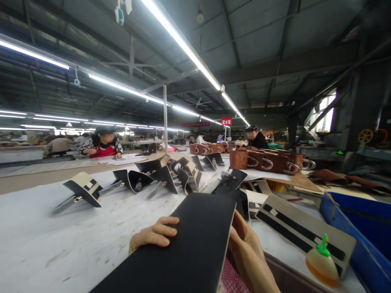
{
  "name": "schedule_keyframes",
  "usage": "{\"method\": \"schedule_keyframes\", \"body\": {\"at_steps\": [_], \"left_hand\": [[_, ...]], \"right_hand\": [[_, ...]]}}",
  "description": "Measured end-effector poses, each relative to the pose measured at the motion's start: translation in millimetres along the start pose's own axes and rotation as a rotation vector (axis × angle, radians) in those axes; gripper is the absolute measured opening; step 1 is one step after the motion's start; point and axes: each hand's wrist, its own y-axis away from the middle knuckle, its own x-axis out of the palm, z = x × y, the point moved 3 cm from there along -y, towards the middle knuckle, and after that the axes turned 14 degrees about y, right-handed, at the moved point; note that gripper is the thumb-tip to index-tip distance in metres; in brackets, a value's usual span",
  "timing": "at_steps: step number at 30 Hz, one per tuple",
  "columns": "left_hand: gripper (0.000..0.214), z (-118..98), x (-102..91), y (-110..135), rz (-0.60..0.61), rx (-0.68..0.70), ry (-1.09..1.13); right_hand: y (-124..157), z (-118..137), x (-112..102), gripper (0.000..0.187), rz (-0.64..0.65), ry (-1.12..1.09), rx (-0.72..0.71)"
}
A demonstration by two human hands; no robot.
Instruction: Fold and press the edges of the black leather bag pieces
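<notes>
A large black leather panel [195, 236] is held up at a slant in front of me, its pale cut edge showing on the right. My left hand [157, 234] is closed on its left side, with fingers lying over the black face and the thumb out of sight. Along the right edge, my right hand [247, 248] grips the panel, its fingertips partly hidden behind it. To the right lies a beige panel with black strips [302, 230]. A squeeze bottle [322, 262] with a green nozzle and amber liquid stands by that panel.
Several folded black leather pieces with metal clasps [165, 179] stand on the white table [76, 240]. Brown bags with handles [265, 160] are lined up farther back. A blue bin [357, 244] borders the right side. Co-workers [104, 146] sit at tables beyond.
</notes>
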Motion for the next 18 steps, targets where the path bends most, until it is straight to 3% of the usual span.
{"method": "schedule_keyframes", "body": {"at_steps": [5,10,14,18], "left_hand": [[0.027,-30,2.4,-11,0.192,-0.024,-0.167],[0.026,-46,10.8,-12,0.206,-0.03,-0.297],[0.026,-53,26.3,-12,0.042,-0.031,-0.413],[0.029,-54,42.6,-8,-0.2,-0.033,-0.456]], "right_hand": [[19,21,20,0.043,0.134,-0.121,0.089],[25,31,26,0.041,0.174,-0.147,0.117],[25,31,26,0.033,0.175,-0.114,0.085],[27,34,25,0.044,0.153,-0.024,0.041]]}}
